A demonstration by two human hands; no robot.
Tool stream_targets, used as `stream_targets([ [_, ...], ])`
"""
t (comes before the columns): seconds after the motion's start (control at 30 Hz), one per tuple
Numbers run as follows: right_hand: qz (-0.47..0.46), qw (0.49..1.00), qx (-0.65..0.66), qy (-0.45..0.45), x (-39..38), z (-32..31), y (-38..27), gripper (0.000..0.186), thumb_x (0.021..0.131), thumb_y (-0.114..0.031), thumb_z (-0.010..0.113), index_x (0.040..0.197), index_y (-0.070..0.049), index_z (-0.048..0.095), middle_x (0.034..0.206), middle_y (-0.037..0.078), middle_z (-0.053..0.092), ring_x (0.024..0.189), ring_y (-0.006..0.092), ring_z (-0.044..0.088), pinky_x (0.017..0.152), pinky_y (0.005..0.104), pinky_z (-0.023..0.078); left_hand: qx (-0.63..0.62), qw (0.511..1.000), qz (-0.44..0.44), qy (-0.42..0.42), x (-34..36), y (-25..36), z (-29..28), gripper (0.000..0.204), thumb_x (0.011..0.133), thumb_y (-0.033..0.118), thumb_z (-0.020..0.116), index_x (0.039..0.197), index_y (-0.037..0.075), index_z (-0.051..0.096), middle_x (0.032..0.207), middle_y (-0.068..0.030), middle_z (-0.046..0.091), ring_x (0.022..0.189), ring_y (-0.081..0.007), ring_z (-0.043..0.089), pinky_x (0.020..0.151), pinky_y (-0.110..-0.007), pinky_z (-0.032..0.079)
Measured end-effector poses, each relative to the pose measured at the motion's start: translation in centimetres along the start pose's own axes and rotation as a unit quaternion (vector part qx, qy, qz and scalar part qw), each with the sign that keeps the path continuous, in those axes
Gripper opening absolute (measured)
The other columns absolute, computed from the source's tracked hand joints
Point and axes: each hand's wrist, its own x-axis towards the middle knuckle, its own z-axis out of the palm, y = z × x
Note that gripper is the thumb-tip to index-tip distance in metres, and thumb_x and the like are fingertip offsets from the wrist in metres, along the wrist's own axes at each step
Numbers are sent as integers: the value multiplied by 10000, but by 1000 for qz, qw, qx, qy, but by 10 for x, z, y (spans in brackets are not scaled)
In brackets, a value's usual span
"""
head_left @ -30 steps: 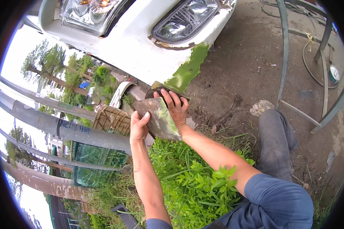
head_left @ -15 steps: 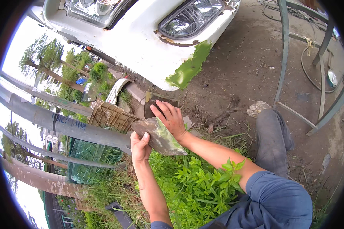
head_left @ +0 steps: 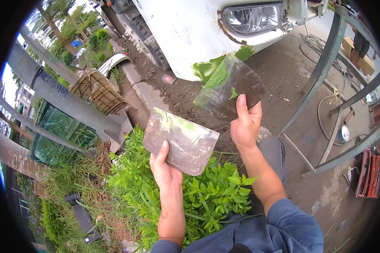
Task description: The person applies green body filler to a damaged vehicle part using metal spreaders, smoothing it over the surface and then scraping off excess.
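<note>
My left hand (head_left: 165, 168) grips a flat, greyish square plate (head_left: 185, 143), its thumb on the face, which is smeared with pale green along one edge. My right hand (head_left: 246, 120) pinches a larger-looking dark spreader (head_left: 242, 78), with green paste over its left part, thumb on top. The spreader lies in front of the white bumper (head_left: 173, 36), overlapping a patch of green filler (head_left: 243, 52) at its lower edge in the view; I cannot tell if they touch. A fog lamp (head_left: 251, 17) sits above the patch, with rust around its rim.
Leafy plants (head_left: 217, 189) surround my arms. At left are metal poles (head_left: 67, 105), green glass panes (head_left: 55, 135) and a tan plastic part (head_left: 97, 90). At right stand a curved metal frame (head_left: 321, 71), coiled hoses (head_left: 312, 46) and a red toolbox (head_left: 369, 170). My knee (head_left: 274, 156) is at lower right.
My hands have moved apart. The right hand has turned thumb-up and lifted the spreader rightward, showing its green paste. The view has swung, revealing the tyre and red toolbox.
</note>
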Motion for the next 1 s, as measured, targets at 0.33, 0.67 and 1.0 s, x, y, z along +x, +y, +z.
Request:
stream_targets([
  [0.33,-92,859,-315,-393,-14,-16,-57,354,856,32,585,1204,-23,612,1229,165,620,1131,308,623,958,393,507,-36,999,-32,1,-6,-39,18,382,933,-23,537,1308,13,474,1262,-120,585,1116,-237,594,982,-385,483],
  [0.67,-54,737,-508,-442,-22,-56,-73,530,779,62,589,1292,-73,571,1226,182,612,1064,363,636,905,409,550,57,998,18,3,-1,-52,15,351,896,-57,579,1242,-22,527,1164,-116,636,1052,-211,616,937,-357,496],
  [1.0,188,792,-523,-252,-31,-102,-45,158,949,-98,548,963,45,613,760,154,642,660,258,628,641,353,487,-10,995,96,-15,11,-14,22,357,911,12,609,1259,14,533,1197,-112,612,1071,-224,602,951,-390,494],
])
